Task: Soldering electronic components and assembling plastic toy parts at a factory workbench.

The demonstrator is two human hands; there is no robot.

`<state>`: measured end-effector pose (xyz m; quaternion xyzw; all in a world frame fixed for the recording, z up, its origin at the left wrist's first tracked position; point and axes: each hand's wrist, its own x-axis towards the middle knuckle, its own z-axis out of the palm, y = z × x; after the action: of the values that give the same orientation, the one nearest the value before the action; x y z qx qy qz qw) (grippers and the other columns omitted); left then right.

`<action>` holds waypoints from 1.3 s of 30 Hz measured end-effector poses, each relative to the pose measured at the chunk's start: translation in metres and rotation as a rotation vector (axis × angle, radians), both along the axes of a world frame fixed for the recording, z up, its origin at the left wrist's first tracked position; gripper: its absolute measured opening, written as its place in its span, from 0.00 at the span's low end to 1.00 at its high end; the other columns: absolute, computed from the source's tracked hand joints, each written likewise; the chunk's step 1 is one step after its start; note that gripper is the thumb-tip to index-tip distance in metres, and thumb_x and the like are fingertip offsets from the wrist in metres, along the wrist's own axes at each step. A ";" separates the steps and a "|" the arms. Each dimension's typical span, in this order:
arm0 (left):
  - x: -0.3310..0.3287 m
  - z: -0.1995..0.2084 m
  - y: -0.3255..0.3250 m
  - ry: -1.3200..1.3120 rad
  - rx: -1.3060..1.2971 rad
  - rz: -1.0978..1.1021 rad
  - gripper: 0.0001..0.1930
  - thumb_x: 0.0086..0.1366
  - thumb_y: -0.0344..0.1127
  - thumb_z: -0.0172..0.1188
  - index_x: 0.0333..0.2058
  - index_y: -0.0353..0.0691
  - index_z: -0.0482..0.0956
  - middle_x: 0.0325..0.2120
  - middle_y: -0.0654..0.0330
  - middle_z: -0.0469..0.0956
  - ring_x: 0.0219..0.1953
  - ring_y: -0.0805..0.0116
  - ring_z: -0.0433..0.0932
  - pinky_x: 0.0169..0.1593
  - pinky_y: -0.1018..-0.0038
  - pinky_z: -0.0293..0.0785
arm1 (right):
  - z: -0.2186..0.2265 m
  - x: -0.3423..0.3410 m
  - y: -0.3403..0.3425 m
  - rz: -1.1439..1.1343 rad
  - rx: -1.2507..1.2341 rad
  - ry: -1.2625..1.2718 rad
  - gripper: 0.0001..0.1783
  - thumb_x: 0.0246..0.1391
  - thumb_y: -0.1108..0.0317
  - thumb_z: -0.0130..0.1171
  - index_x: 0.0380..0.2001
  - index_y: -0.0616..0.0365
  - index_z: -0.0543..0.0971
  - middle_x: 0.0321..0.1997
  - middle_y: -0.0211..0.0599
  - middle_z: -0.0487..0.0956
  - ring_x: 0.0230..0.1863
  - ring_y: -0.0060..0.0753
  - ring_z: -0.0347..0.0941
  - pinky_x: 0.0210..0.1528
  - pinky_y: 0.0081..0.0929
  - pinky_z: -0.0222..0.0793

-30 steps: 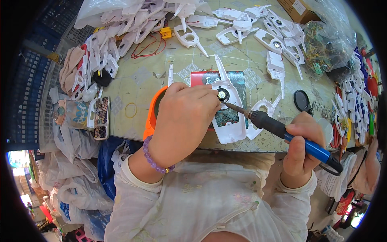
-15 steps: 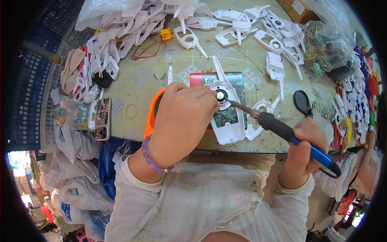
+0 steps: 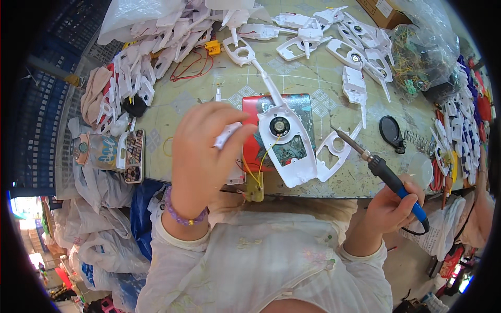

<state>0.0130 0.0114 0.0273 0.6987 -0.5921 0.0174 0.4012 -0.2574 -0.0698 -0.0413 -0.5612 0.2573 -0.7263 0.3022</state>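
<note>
My left hand [image 3: 201,151] is raised above the near table edge, its fingers closed on a small white plastic piece [image 3: 227,134]. To its right lies an open white plastic shell [image 3: 288,142] with a round black speaker [image 3: 279,125] and yellow wires, resting on a red board [image 3: 284,122]. A small yellow-green circuit piece [image 3: 255,192] hangs from the wires at the edge. My right hand [image 3: 389,208] grips a soldering iron [image 3: 383,172] by its blue and black handle. Its tip points up-left, clear of the shell.
Many white plastic shells [image 3: 334,39] lie scattered over the far table. A phone [image 3: 134,155] lies at the left edge. A black round magnifier [image 3: 390,131] and a coiled iron stand [image 3: 417,141] lie right. Plastic bags [image 3: 99,245] sit below left.
My left hand has lifted off the shell and moved left, uncovering the speaker and wires. The soldering iron has pulled back from the speaker to the right.
</note>
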 end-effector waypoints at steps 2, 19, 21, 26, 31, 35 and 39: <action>0.006 -0.006 0.009 -0.015 0.037 0.012 0.07 0.52 0.32 0.63 0.29 0.38 0.77 0.27 0.56 0.76 0.33 0.56 0.73 0.39 0.68 0.67 | -0.013 -0.011 0.000 0.014 0.041 -0.032 0.14 0.59 0.60 0.48 0.34 0.63 0.69 0.25 0.37 0.68 0.25 0.27 0.62 0.28 0.22 0.56; -0.006 -0.043 0.069 -0.282 -0.022 -0.264 0.19 0.40 0.25 0.65 0.35 0.49 0.81 0.31 0.68 0.76 0.33 0.67 0.72 0.34 0.73 0.67 | -0.020 -0.013 0.004 -0.003 0.077 -0.062 0.15 0.60 0.60 0.47 0.34 0.64 0.69 0.23 0.39 0.68 0.24 0.26 0.62 0.26 0.19 0.56; -0.010 -0.041 0.062 -0.230 -0.008 -0.366 0.17 0.41 0.26 0.65 0.34 0.48 0.81 0.33 0.69 0.77 0.34 0.67 0.72 0.36 0.74 0.68 | -0.020 -0.012 0.007 0.033 0.052 -0.038 0.15 0.60 0.60 0.47 0.35 0.64 0.69 0.23 0.39 0.68 0.24 0.26 0.62 0.26 0.19 0.56; -0.017 -0.043 0.052 -0.063 0.004 -0.440 0.13 0.45 0.25 0.65 0.32 0.45 0.80 0.33 0.67 0.78 0.35 0.67 0.73 0.38 0.74 0.69 | -0.019 -0.012 0.011 0.033 0.034 -0.041 0.14 0.60 0.61 0.47 0.35 0.64 0.69 0.23 0.38 0.68 0.24 0.26 0.62 0.25 0.19 0.56; -0.029 -0.038 0.050 0.518 0.088 -0.348 0.09 0.51 0.23 0.64 0.33 0.40 0.79 0.31 0.63 0.78 0.34 0.69 0.75 0.36 0.77 0.70 | -0.018 -0.013 0.011 0.064 0.025 -0.036 0.14 0.59 0.61 0.48 0.35 0.64 0.69 0.23 0.37 0.67 0.24 0.27 0.62 0.25 0.19 0.56; -0.032 -0.033 0.039 0.807 -0.046 -0.150 0.06 0.52 0.24 0.64 0.31 0.34 0.79 0.29 0.61 0.78 0.30 0.75 0.75 0.35 0.80 0.69 | -0.012 -0.009 0.011 0.094 0.024 -0.041 0.15 0.59 0.60 0.49 0.35 0.64 0.69 0.24 0.37 0.67 0.25 0.27 0.62 0.26 0.20 0.56; -0.028 -0.022 0.020 0.662 -0.047 -0.086 0.05 0.51 0.24 0.62 0.29 0.35 0.80 0.25 0.61 0.78 0.28 0.74 0.74 0.33 0.78 0.68 | -0.002 -0.001 0.008 0.090 -0.015 0.003 0.16 0.59 0.58 0.48 0.35 0.63 0.69 0.24 0.37 0.68 0.25 0.27 0.62 0.27 0.22 0.56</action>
<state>-0.0155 0.0313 0.0052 0.6314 -0.4578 -0.2139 0.5883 -0.2586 -0.0621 -0.0436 -0.5755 0.2270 -0.7130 0.3299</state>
